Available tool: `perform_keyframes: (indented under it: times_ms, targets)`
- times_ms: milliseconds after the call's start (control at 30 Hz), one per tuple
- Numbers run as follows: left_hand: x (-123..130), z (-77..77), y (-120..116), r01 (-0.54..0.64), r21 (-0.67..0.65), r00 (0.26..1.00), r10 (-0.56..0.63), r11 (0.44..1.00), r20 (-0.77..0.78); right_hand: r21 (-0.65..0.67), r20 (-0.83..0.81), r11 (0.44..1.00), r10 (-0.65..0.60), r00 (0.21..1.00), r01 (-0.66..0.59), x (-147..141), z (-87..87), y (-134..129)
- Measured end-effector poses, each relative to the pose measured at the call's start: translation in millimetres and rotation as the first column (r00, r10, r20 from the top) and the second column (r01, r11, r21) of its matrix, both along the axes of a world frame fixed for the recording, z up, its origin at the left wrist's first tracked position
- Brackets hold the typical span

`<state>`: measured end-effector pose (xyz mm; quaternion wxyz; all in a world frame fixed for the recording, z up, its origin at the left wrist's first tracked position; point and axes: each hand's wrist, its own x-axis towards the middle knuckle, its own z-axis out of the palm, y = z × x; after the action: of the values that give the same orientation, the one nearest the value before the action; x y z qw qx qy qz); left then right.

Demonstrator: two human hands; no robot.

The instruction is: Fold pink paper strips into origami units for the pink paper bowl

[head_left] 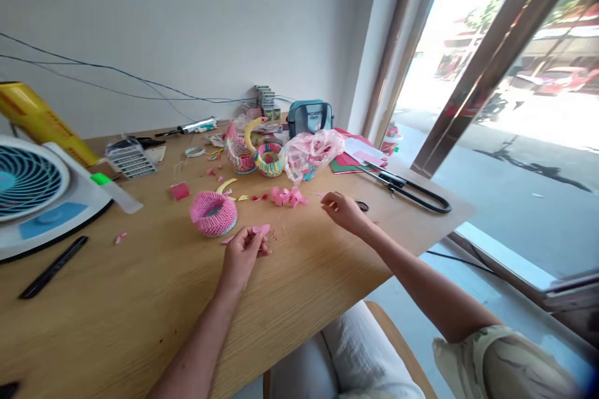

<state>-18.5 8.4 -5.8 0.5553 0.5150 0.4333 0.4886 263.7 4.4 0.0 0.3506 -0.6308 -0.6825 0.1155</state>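
Observation:
My left hand (244, 250) pinches a small pink paper piece (262, 230) above the wooden table, just right of a round pink folded-paper basket (213, 214). To the right, my right hand (341, 207) hovers over the table with its fingers bent together; whatever lies between the fingertips is too small to make out. Beside it is the black handle of a tool (362, 206). Between and beyond my hands lies a cluster of folded pink paper pieces (288, 196). Small yellow and red paper pieces (243, 198) lie behind my left hand.
Two multicoloured paper baskets (269, 160), a pink plastic bag (312, 153) and a teal bag (309, 117) stand at the back. A black U-shaped lock (421, 192) lies right. A fan (32, 193) and a black pen-like object (53, 267) are on the left.

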Motion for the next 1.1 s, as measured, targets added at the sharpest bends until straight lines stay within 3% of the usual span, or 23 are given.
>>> perform_keyframes:
  times_ms: [100,200,333,400,500,567,633,667,733,767,900,1100]
  targets:
    - [1,2.3,-1,0.026,0.014,1.000,-0.026,1.000,-0.003,-0.044,0.319,0.954,-0.269,0.909,0.297,51,-0.8,-18]
    - [3,5.6,-4,0.034,0.012,0.999,-0.034,0.999,-0.016,-0.124,0.438,0.930,-0.262,0.860,0.347,73,-2.8,-25]
    - [5,6.4,-6,0.061,-0.023,0.998,-0.060,0.998,0.011,-0.200,0.470,0.912,-0.231,0.852,0.358,77,-2.2,-16]
    - [4,5.0,-5,0.060,-0.048,0.998,-0.058,0.997,0.040,-0.233,0.533,0.870,-0.259,0.806,0.434,78,-3.4,-12]
    - [1,4.0,-4,0.061,-0.072,0.996,-0.055,0.996,0.071,-0.202,0.540,0.862,-0.298,0.787,0.465,76,-7.2,-13]
    - [0,5.9,-4,0.071,-0.087,0.995,-0.065,0.994,0.078,-0.200,0.382,0.908,-0.274,0.883,0.368,66,-7.9,-17]
    - [-1,9.8,-6,0.086,-0.099,0.994,-0.079,0.991,0.071,-0.248,0.043,0.961,-0.118,0.992,0.125,45,-5.8,-24]
    - [-1,12.2,-7,0.090,-0.099,0.994,-0.083,0.991,0.068,-0.280,-0.172,0.957,0.021,0.985,-0.069,31,-3.9,-28]
    - [-1,16.7,-9,0.095,-0.103,0.993,-0.087,0.990,0.078,-0.276,-0.493,0.887,0.200,0.847,-0.370,1,0.4,-35]
    - [-1,18.5,-10,0.095,-0.111,0.992,-0.086,0.989,0.087,-0.263,-0.574,0.848,0.246,0.781,-0.461,-14,2.3,-38]
    - [-2,20.3,-11,0.093,-0.139,0.988,-0.075,0.986,0.132,-0.265,-0.628,0.750,0.342,0.699,-0.606,-56,5.8,-47]
    - [-1,19.0,-11,0.103,-0.190,0.984,-0.072,0.976,0.165,-0.320,-0.642,0.672,0.365,0.675,-0.668,-75,11.6,-53]
